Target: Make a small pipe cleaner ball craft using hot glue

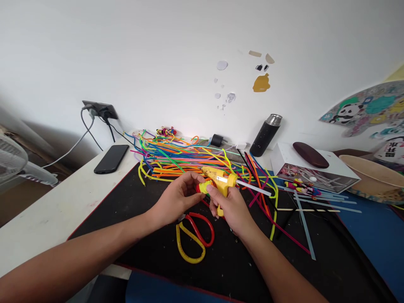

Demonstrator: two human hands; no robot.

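My left hand (176, 197) is closed around a small coiled piece in red and yellow (203, 187), pinching it between thumb and fingers. In my right hand (232, 207) is a yellow hot glue gun (214, 174), gripped by its handle, with a clear glue stick (254, 187) sticking out of its back. The right thumb reaches over to the coiled piece and seems to touch it. Just below my hands lie scissors with one red and one yellow handle (179, 242); their blades are mostly hidden.
Many coloured pipe cleaners (189, 160) spread across the black mat (148, 248). A phone (111, 159) lies left. Behind are a leaning black flask (265, 136) and a white box (284, 158) with a dark case (311, 155) on top. Pale blue strips (305, 229) lie right, near a basket (372, 174).
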